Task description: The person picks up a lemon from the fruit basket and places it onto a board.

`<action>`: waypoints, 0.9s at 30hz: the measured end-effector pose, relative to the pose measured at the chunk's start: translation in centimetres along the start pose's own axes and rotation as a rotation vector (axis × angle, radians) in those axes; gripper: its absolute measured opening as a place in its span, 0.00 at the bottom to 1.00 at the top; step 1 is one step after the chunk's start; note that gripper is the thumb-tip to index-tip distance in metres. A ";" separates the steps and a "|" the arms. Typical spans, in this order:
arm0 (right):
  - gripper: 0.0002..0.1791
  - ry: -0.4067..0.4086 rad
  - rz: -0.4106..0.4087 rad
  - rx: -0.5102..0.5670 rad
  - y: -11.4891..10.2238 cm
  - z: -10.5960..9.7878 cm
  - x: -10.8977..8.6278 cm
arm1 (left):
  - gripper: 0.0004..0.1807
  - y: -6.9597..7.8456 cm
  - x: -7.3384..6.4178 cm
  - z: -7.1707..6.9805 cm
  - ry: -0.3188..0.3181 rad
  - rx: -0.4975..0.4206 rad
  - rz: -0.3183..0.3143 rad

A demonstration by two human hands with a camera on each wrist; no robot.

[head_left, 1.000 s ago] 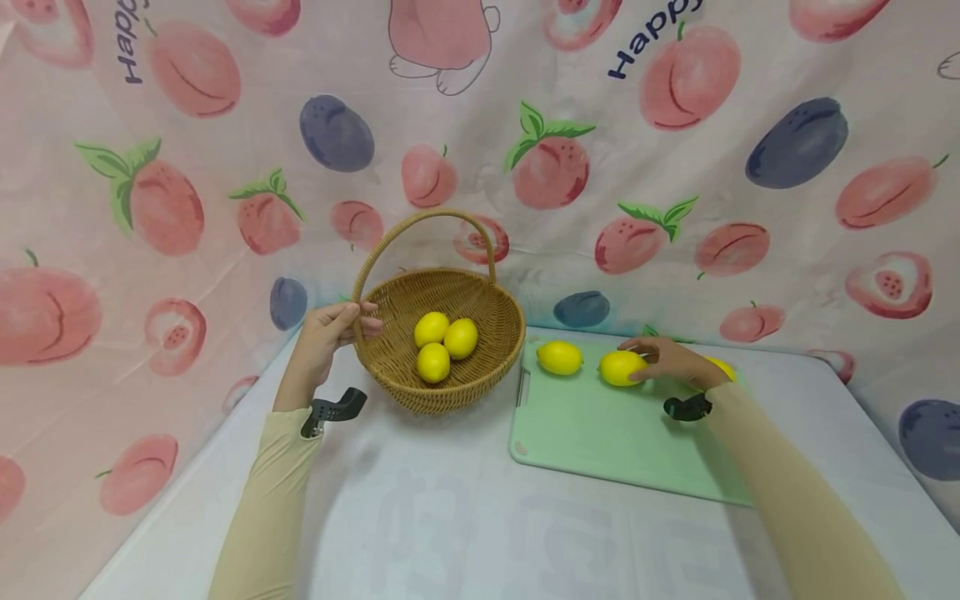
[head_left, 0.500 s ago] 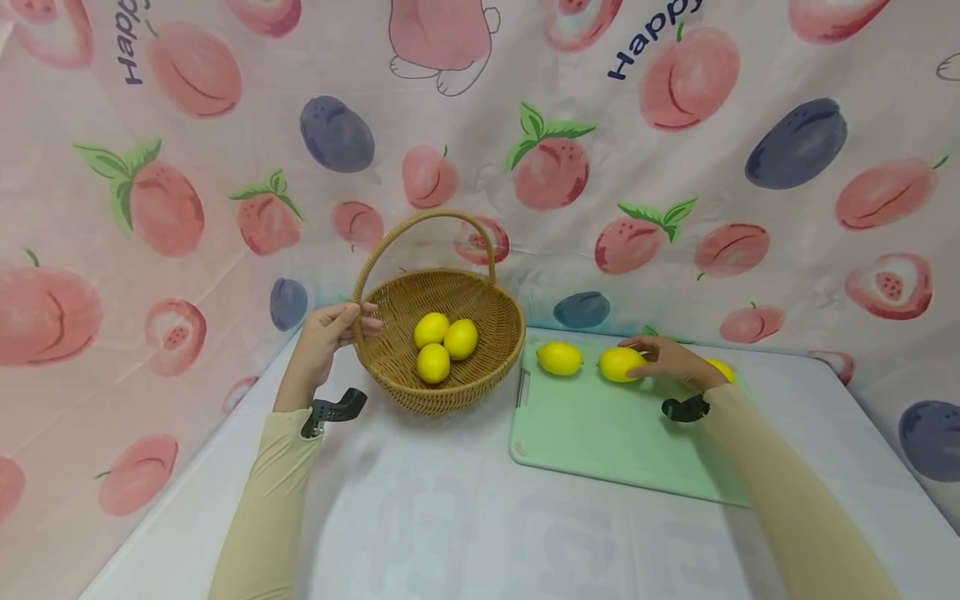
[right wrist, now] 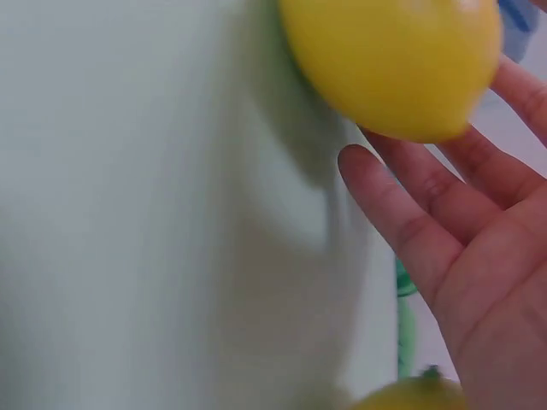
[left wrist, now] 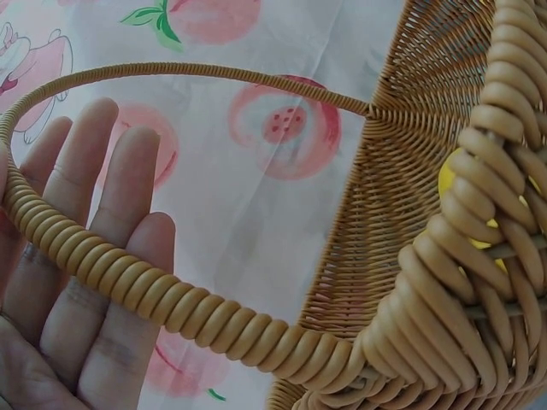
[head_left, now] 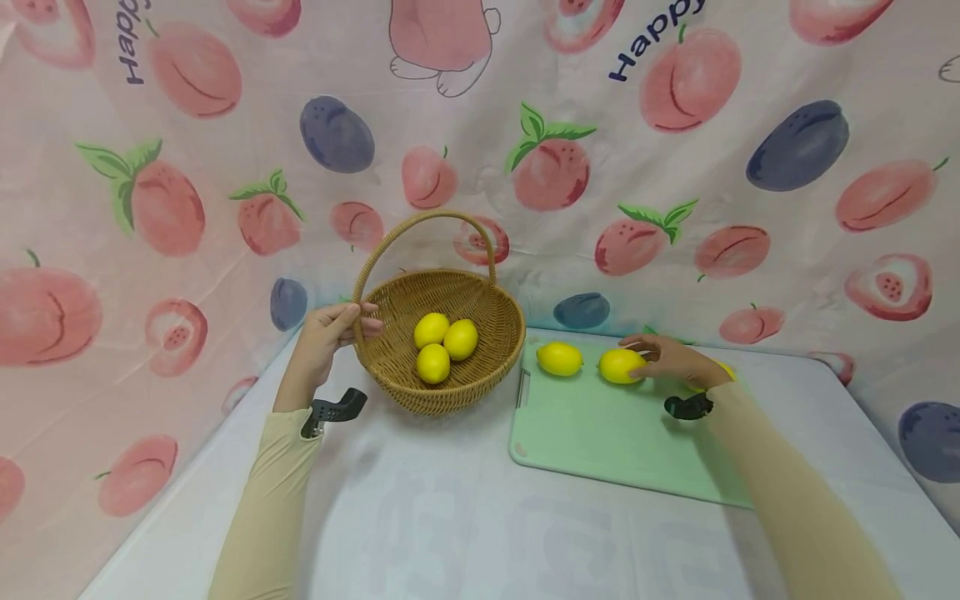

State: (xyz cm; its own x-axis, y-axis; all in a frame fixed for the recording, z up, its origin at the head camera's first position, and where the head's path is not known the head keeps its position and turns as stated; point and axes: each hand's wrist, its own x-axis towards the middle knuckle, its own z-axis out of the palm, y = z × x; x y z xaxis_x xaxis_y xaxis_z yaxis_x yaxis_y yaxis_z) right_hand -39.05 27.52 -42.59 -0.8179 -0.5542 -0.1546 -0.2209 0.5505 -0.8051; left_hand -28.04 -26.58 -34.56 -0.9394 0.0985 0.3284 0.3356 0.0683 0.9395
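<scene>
In the head view, my left hand (head_left: 321, 337) holds the near-left side of the wicker basket's handle (head_left: 358, 279), thumb in front. Its fingers extend behind the coiled handle (left wrist: 137, 282) in the left wrist view. Three yellow lemons (head_left: 433, 364) lie together inside the basket (head_left: 480, 379). My right hand (head_left: 675, 364) holds a lemon (head_left: 618, 367) at the back of the green cutting board (head_left: 600, 433), with the thumb at its near side and fingers behind. The right wrist view shows this lemon (right wrist: 393, 60) in front of the fingers; the thumb's contact is hidden there.
Another lemon (head_left: 559, 358) lies at the board's back left corner. One more lemon (head_left: 725, 371) is partly hidden behind the right wrist. The white cloth (head_left: 450, 500) covers the table, and a fruit-printed curtain (head_left: 450, 125) stands close behind the basket and board.
The right hand and its lemon have shifted very slightly toward the back. The left hand, the basket and the lemons in it look unmoved.
</scene>
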 end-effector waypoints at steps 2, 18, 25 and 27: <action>0.34 -0.006 -0.009 0.013 -0.5 -0.4 -0.2 | 0.24 0.0 0.0 0.0 0.000 0.008 0.000; 0.32 -0.005 -0.122 -0.132 -8.4 -4.0 0.2 | 0.12 0.0 -0.2 -0.1 -0.007 -0.039 0.016; 0.27 -0.045 -0.131 -0.121 -12.1 -3.6 1.5 | 0.12 0.0 -0.2 -0.1 -0.010 -0.029 0.014; 0.27 -0.062 -0.145 -0.125 -13.2 -3.2 2.0 | 0.12 0.0 -0.2 0.0 -0.011 -0.026 0.015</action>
State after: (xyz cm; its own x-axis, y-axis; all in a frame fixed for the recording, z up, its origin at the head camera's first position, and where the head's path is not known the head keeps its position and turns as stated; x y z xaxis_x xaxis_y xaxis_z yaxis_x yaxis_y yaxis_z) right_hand -39.48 21.13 -30.40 -0.7394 -0.6685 -0.0799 -0.4014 0.5330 -0.7448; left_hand -27.91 -26.65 -34.64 -0.9335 0.1102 0.3412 0.3472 0.0407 0.9369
